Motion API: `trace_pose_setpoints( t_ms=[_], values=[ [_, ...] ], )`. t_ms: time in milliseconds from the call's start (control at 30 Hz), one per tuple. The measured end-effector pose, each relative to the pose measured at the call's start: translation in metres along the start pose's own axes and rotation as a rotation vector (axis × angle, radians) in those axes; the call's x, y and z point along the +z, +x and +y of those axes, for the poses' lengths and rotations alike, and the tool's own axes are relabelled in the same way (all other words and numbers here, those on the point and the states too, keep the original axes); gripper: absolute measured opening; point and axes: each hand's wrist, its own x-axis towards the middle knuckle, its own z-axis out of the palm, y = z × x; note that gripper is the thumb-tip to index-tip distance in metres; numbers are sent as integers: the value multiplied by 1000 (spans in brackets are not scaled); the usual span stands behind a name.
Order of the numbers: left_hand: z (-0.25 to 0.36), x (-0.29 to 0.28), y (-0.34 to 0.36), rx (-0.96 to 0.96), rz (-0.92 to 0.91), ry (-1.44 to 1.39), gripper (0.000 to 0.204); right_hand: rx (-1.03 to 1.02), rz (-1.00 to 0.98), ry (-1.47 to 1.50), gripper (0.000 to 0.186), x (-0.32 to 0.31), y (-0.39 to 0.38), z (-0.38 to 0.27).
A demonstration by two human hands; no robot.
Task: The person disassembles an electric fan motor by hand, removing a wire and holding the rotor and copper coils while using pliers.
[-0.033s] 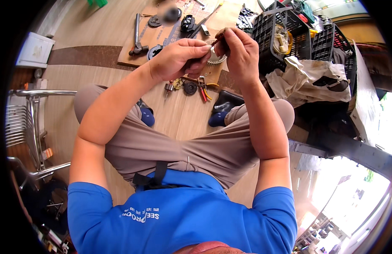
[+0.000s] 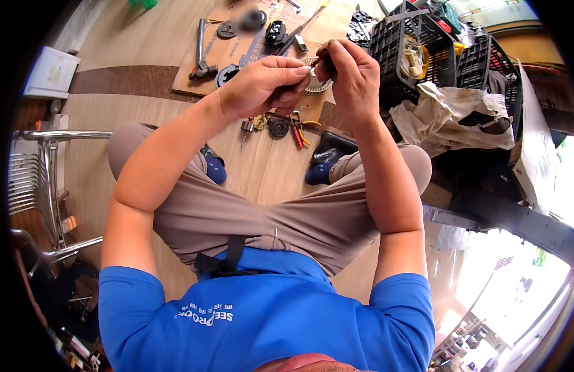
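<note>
Both of my hands are raised close together over the far part of the floor. My left hand is closed, its thumb pressed against the bent fingers. My right hand pinches a thin, ridged reddish-brown piece, whose exact kind I cannot make out. Its lower end reaches my left fingertips, which seem to grip it. Behind the hands, partly hidden, lies a pale round slotted part. Below them on the floor are red- and yellow-handled pliers, a black round part and a small motor armature.
A hammer and several dark round parts lie on a cardboard sheet. At the right stand black plastic crates with a beige cloth beside them. A metal-framed chair is at the left. My legs spread on both sides.
</note>
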Motion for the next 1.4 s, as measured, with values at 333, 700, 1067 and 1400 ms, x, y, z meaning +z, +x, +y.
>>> trace_pose_setpoints(
  t_ms=[333,700,1067,1400],
  values=[
    [-4,-7,2,6,-72,-95,25,-61,84,-157,28,3,4,4],
    [5,-11,4,46,183,588,25,7,44,-130,26,-7,6,6],
    [42,-20,-8,270,554,1394,23,159,98,-94,17,-40,9,36],
    [127,-32,-53,522,662,1087,19,616,564,-535,14,-174,-15,177]
  ],
)
